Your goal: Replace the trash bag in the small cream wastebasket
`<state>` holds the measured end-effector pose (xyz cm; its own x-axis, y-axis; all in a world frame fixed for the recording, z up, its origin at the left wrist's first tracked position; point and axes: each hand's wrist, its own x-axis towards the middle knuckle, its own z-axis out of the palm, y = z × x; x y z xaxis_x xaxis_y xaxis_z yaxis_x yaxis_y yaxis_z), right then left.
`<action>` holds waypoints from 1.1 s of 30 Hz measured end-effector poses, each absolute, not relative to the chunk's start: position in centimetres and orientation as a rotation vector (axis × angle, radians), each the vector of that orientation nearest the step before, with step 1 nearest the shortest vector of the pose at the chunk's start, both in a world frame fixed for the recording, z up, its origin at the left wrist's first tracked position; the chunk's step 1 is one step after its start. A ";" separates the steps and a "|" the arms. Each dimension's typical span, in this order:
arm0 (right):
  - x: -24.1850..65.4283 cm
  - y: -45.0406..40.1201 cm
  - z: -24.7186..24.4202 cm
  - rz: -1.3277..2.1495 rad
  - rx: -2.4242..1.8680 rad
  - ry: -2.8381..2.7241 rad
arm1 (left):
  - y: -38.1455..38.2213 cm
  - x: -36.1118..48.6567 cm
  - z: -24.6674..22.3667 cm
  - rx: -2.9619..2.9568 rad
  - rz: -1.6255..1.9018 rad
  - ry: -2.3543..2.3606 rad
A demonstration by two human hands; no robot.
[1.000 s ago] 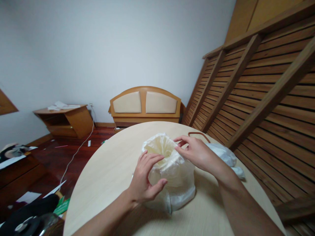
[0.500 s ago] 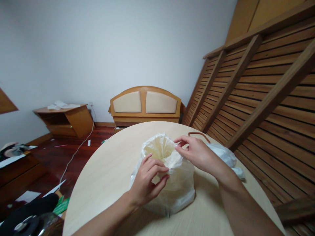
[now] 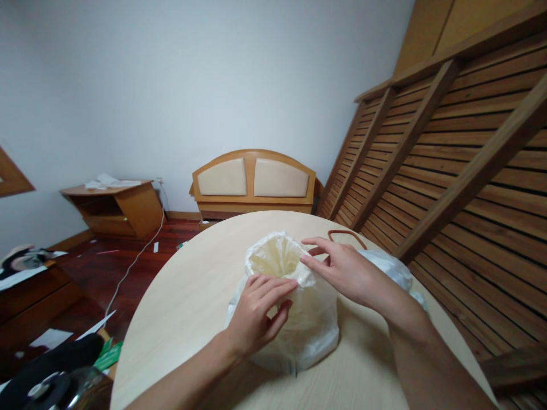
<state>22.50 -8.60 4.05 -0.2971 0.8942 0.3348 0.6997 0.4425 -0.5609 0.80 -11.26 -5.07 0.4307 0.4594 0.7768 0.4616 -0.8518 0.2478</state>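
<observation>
A translucent white plastic bag (image 3: 314,319) stands upright on the round table, its mouth spread wide and its rim folded outward. Pale yellow shows inside; whether a container sits within I cannot tell. My left hand (image 3: 258,307) is at the near side of the rim, fingers laid along the edge and thumb bent below, with the bag's film between them. On the right side of the mouth, my right hand (image 3: 342,265) pinches the rim between thumb and fingertips.
The pale wooden table (image 3: 179,302) has a white plastic bundle (image 3: 391,265) and a brown loop-shaped handle (image 3: 344,232) at its right. A slatted wooden frame (image 3: 482,199) leans along the right. A headboard (image 3: 252,199) stands beyond; a cable (image 3: 128,273) crosses the floor at left.
My left hand's fingers have come down and closer together along the near rim. The right hand has shifted slightly at the rim; the bag stays in place.
</observation>
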 end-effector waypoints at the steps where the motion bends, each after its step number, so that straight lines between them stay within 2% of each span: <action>1: 22.5 -8.8 4.1 0.420 -1.322 -2.109 | -11.3 0.8 -5.0 -2.646 -1.448 -0.854; 17: 23.5 -7.9 3.8 0.391 -1.281 -2.299 | -8.2 -2.5 -5.5 -2.593 -1.495 -0.886; 25: 22.0 -8.7 4.5 -0.110 -1.000 -2.352 | -9.0 -2.0 -5.6 -2.617 -1.443 -0.686; 33: 20.2 -9.4 4.1 -0.228 -0.879 -2.519 | -10.4 -1.1 -5.5 -2.625 -1.251 -0.363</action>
<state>20.22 -9.43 4.08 -0.6902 0.5469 0.4738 0.6229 0.7823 0.0046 -1.11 -10.36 -5.51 0.6089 0.1300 0.7825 0.3092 -0.9473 -0.0832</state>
